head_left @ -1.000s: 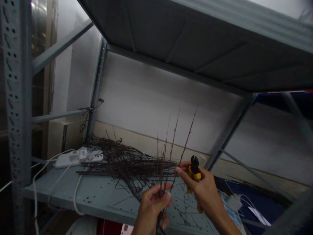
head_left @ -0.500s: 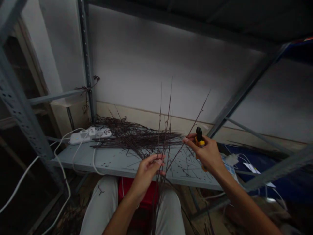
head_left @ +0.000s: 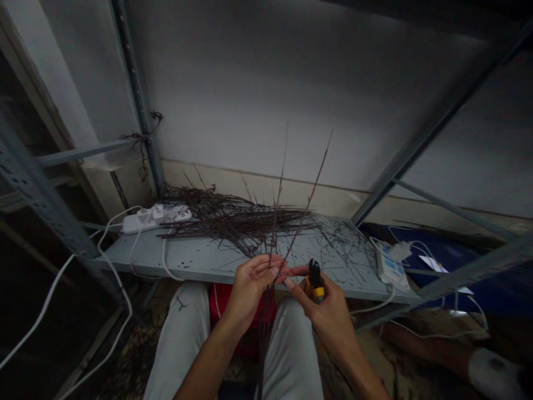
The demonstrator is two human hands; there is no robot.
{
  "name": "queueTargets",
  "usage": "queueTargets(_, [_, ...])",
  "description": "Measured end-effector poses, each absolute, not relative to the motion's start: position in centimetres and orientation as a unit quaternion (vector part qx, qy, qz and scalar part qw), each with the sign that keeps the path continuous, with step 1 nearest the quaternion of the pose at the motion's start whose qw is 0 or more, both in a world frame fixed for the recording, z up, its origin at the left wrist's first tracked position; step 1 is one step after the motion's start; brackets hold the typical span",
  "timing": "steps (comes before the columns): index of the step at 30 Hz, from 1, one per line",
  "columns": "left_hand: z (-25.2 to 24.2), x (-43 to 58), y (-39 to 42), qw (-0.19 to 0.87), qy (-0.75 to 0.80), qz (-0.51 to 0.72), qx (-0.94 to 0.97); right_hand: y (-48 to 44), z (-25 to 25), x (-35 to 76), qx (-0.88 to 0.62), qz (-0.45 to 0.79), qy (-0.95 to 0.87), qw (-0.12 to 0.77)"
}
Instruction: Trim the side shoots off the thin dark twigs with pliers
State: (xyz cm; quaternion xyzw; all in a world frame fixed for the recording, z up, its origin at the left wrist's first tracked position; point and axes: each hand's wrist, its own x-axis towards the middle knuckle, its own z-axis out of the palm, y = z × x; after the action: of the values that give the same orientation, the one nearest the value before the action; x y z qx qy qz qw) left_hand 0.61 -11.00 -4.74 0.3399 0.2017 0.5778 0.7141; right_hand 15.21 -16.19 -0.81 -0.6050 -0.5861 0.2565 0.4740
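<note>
At lower ctr of frame, L hand (head_left: 249, 286) is part-closed, pinching a few thin twigs (head_left: 264, 339) that rise to mid-frame & trail down btwn the knees (head_left: 287, 319). Just right, R hand (head_left: 330, 305) curls round yellow-handled cutters (head_left: 315, 278), thumb & index out at the twigs; can't tell if they grip. Twig heap (head_left: 227, 225) lies mid-frame on grey metal shelf (head_left: 200, 260), w/ white power strip (head_left: 139, 222) at its left.
</note>
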Motion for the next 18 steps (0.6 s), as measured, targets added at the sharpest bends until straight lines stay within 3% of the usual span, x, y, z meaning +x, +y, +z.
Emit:
queueTargets(12, [-5.0, 0.6, -11.3, 0.763, 0.118, 0.571, 0.279, -17.7, -4.8, 12.4, -0.592, 0.331, -0.532, 0.506])
queueTargets(18, [-5.6, 0.0, -11.0, 0.709, 0.198, 0.598, 0.318, -17.8, -4.9, 12.9, -0.595, 0.315, -0.527, 0.519])
